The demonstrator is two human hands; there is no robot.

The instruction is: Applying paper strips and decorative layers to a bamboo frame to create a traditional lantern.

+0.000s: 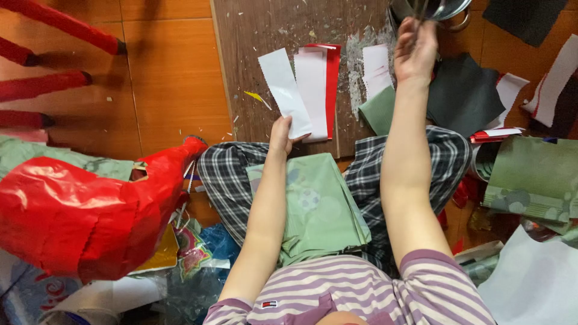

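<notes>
At far left, red stool legs (pixel 57 23) stand on the orange floor tiles (pixel 171 72), and below them I log a large crumpled red foil bag (pixel 78 210), glossy and soft, lying over printed wrappers (pixel 192 241). Next item: my left hand (pixel 280 133), fingers pinched on the near end of a fan of paper strips (pixel 304 90), white on top with a red one showing at the right edge, spread on a scuffed wooden board (pixel 253 36) littered with small offcuts, a yellow sliver (pixel 256 96) among them. I judge these strips light, thin and limp, easy to slide apart or crease, so the near short edge where my thumb presses looks the best place to hold them, flat and together. On my lap, over checked trousers (pixel 226 174), lies a folded stack of pale green sheets (pixel 316 204), soft and likely slippery against each other. Further right, a loose white strip (pixel 376 66) and a green scrap (pixel 379 111) rest on the board. My right hand (pixel 415 51) reaches up to a metal bowl (pixel 439 9) at the top edge, fingers curled around something thin there; what it is I cannot tell. Rightmost: dark grey sheets (pixel 463 93), more white and red trimmings (pixel 557 78), and a green patterned sheet (pixel 533 177).
</notes>
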